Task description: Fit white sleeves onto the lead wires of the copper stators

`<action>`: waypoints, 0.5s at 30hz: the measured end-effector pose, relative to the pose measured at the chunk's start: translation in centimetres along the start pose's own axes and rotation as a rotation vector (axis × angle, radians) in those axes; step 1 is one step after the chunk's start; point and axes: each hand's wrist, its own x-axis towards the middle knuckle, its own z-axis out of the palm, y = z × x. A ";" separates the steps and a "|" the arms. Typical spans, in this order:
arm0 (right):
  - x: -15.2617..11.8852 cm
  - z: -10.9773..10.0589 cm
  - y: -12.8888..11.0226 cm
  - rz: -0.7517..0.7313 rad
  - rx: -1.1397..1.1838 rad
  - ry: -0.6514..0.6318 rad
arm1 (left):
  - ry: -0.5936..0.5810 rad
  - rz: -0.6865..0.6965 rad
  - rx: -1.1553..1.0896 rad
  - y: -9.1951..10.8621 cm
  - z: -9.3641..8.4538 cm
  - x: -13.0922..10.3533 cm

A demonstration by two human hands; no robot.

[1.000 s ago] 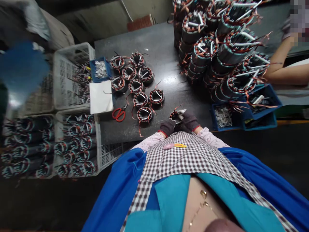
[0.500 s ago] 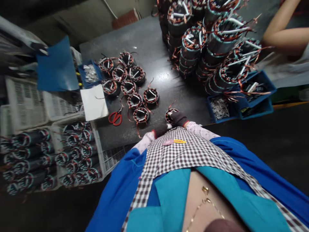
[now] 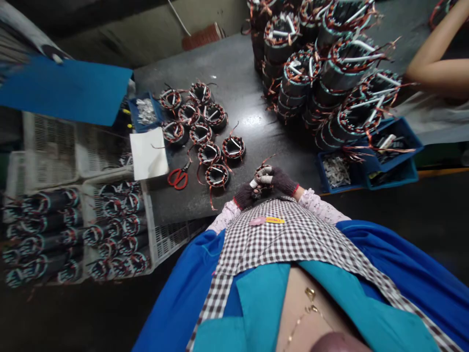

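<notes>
My right hand grips a coil close in, probably for steadiness. Left hand is against it, can't tell its grip. Scissors sit left, likely for reach.

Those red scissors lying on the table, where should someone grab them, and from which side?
Probably by the red handles, coming from the near side, to the person's left. The two loops face the table's near edge, while the dark blades point away, roughly toward the wound rings. That approach would likely keep fingers off the blades.
</notes>
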 end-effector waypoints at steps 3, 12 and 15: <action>-0.4 -1.6 -0.6 -0.047 0.011 0.118 | 0.099 0.001 -0.005 0.6 0.6 0.4; 1.6 -6.0 2.6 0.073 -0.318 0.766 | 0.198 -0.003 0.755 2.6 4.8 4.9; 4.1 -4.3 3.1 0.057 -0.386 0.671 | 0.205 -0.030 0.796 2.3 5.9 6.1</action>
